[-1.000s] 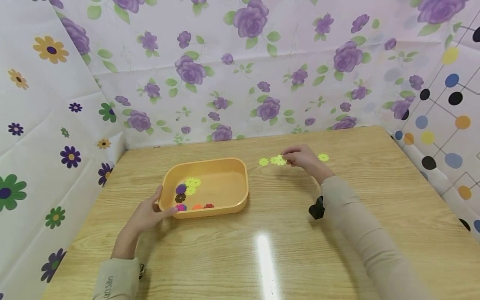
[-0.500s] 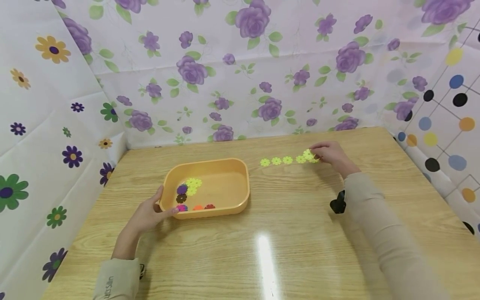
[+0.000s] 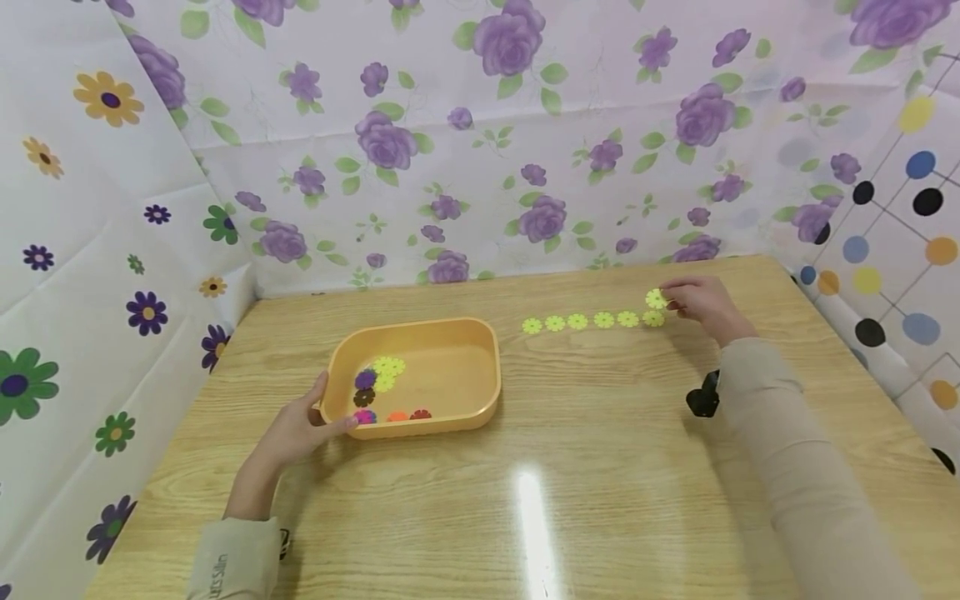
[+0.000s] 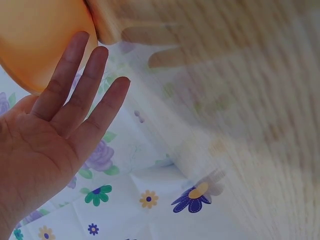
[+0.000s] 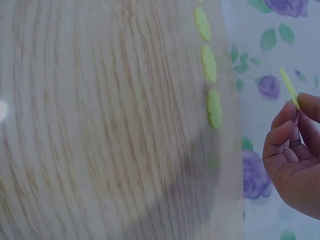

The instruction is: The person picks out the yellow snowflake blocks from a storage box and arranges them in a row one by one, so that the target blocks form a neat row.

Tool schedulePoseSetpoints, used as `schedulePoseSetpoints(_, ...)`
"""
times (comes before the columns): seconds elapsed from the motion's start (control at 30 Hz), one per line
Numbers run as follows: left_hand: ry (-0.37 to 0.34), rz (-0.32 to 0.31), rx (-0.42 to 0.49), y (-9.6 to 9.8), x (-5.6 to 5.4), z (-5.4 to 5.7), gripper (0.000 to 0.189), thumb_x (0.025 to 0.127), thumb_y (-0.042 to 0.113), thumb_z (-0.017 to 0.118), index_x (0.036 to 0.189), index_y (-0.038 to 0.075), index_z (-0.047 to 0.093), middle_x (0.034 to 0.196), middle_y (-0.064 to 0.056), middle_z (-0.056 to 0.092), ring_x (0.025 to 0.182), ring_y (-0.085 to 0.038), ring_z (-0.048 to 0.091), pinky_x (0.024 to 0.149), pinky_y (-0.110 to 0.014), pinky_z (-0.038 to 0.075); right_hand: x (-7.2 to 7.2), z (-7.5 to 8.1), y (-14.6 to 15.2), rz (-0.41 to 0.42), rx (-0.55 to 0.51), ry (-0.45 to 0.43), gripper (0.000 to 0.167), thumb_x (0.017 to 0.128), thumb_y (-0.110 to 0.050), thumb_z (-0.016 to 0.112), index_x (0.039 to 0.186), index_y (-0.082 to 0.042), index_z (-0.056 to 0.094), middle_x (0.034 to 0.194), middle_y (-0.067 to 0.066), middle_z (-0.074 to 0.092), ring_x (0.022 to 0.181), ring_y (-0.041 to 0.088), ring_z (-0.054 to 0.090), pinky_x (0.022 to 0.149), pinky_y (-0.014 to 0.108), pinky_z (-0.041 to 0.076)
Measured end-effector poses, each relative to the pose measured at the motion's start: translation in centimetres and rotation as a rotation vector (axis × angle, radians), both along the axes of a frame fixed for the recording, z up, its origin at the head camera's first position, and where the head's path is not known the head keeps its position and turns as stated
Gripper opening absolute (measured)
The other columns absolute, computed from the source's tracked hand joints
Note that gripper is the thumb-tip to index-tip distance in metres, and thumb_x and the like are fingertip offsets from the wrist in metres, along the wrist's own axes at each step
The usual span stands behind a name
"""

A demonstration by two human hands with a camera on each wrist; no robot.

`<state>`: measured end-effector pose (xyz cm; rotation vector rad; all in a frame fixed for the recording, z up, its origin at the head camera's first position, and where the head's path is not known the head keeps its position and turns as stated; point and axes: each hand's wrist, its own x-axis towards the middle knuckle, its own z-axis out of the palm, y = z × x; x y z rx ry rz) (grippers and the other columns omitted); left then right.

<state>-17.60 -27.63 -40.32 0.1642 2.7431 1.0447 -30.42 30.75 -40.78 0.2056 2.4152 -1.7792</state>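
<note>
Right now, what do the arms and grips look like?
Left sleeve: beige, dark lettering. Right sleeve: long, beige, creased; black wrist fitting beside its end. Left grip, right grip: ungloved. Dark fitting by the left sleeve, partly hidden.

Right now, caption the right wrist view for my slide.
The right grip pinches one yellow piece; a row of yellow pieces lines the wood-grain table.

Bright white glare (image 3: 536,533) on the table (image 3: 615,483), dimmer, softer wrist views

Tray (image 3: 442,375) left of disc row (image 3: 603,320), on table (image 3: 615,475).
</note>
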Motion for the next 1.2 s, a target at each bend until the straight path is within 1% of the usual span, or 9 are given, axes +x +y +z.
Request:
schedulePoseSetpoints(0.17, -0.009, 0.001, -0.003, -0.1, 0.0, 0.0, 0.097, 0.082, 0.041, 0.066, 0.144, -0.001, 0.004, 0.117, -0.027, 0.053, 0.083, -0.02, 0.058, 0.067, -0.031, 0.044, 0.4, 0.0, 1.1, -0.025, 0.021, -0.009, 0.043, 0.093, -0.02, 0.054, 0.126, 0.007, 0.048, 0.084, -0.009, 0.058, 0.077, 0.009, 0.057, 0.073, 0.029, 0.047)
schedulePoseSetpoints(0.37, -0.013, -0.001, -0.005, -0.1, 0.0, 0.1, 0.098, 0.082, 0.042, 0.065, 0.144, -0.001, 0.003, 0.122, -0.029, 0.049, 0.088, -0.023, 0.059, 0.07, -0.032, 0.045, 0.6, -0.7, 2.1, -0.08, 0.034, -0.043, 0.045, 0.094, -0.017, 0.051, 0.129, 0.009, 0.043, 0.085, -0.011, 0.056, 0.079, 0.006, 0.056, 0.075, 0.028, 0.047)
schedulePoseSetpoints(0.5, -0.002, 0.0, -0.028, 0.0, 0.0, 0.2, 0.095, 0.083, 0.04, 0.065, 0.144, -0.001, 0.004, 0.123, -0.03, 0.048, 0.092, -0.025, 0.059, 0.074, -0.035, 0.046, 0.4, -1.5, 2.5, -0.115, 0.068, -0.068, 0.044, 0.093, -0.015, 0.052, 0.128, 0.009, 0.044, 0.08, -0.013, 0.055, 0.076, 0.004, 0.055, 0.073, 0.026, 0.047)
schedulePoseSetpoints(0.63, -0.014, 0.005, -0.03, 0.1, 0.0, 0.3, 0.096, 0.083, 0.04, 0.065, 0.145, 0.0, 0.004, 0.117, -0.028, 0.054, 0.087, -0.023, 0.059, 0.07, -0.032, 0.046, 0.2, -2.2, 2.8, -0.152, 0.112, -0.106, 0.043, 0.092, -0.015, 0.053, 0.128, 0.008, 0.046, 0.081, -0.01, 0.055, 0.073, 0.004, 0.053, 0.069, 0.023, 0.046)
schedulePoseSetpoints(0.73, -0.026, 0.003, -0.015, 0.2, 0.0, 0.3, 0.096, 0.083, 0.039, 0.065, 0.145, 0.0, 0.003, 0.114, -0.027, 0.055, 0.084, -0.021, 0.059, 0.067, -0.03, 0.045, 0.1, -2.5, 2.9, -0.186, 0.107, -0.144, 0.042, 0.092, -0.015, 0.052, 0.129, 0.005, 0.047, 0.084, -0.007, 0.054, 0.073, 0.005, 0.051, 0.067, 0.023, 0.044)
schedulePoseSetpoints(0.83, -0.016, -0.001, -0.019, 0.2, 0.1, 0.3, 0.096, 0.083, 0.04, 0.065, 0.145, 0.0, 0.004, 0.119, -0.029, 0.052, 0.088, -0.022, 0.059, 0.07, -0.03, 0.045, 0.2, -2.6, 2.9, -0.206, 0.082, -0.163, 0.042, 0.092, -0.015, 0.052, 0.129, 0.004, 0.047, 0.081, -0.007, 0.055, 0.071, 0.008, 0.051, 0.064, 0.026, 0.044)
schedulePoseSetpoints(0.97, -0.013, 0.002, -0.022, 0.1, 0.1, 0.3, 0.096, 0.082, 0.041, 0.065, 0.145, 0.0, 0.004, 0.12, -0.029, 0.051, 0.089, -0.023, 0.059, 0.072, -0.031, 0.045, 0.3, -2.8, 2.7, -0.206, 0.055, -0.153, 0.042, 0.09, -0.013, 0.054, 0.127, 0.007, 0.047, 0.069, -0.008, 0.058, 0.065, 0.009, 0.054, 0.061, 0.028, 0.046)
schedulePoseSetpoints(1.03, -0.013, -0.002, -0.019, 0.1, 0.2, 0.4, 0.096, 0.083, 0.04, 0.065, 0.145, 0.0, 0.004, 0.119, -0.029, 0.051, 0.089, -0.023, 0.06, 0.073, -0.033, 0.045, 0.3, -2.9, 2.7, -0.203, 0.055, -0.144, 0.042, 0.09, -0.012, 0.054, 0.126, 0.008, 0.047, 0.067, -0.008, 0.058, 0.064, 0.009, 0.055, 0.061, 0.028, 0.047)
schedulePoseSetpoints(1.2, -0.016, -0.002, -0.024, 0.1, 0.2, 0.4, 0.096, 0.083, 0.041, 0.065, 0.145, 0.0, 0.003, 0.128, -0.031, 0.043, 0.095, -0.027, 0.059, 0.08, -0.041, 0.045, 0.0, -3.2, 2.7, -0.211, 0.114, -0.116, 0.039, 0.089, -0.01, 0.054, 0.122, 0.01, 0.051, 0.066, -0.005, 0.058, 0.061, 0.009, 0.055, 0.058, 0.028, 0.047)
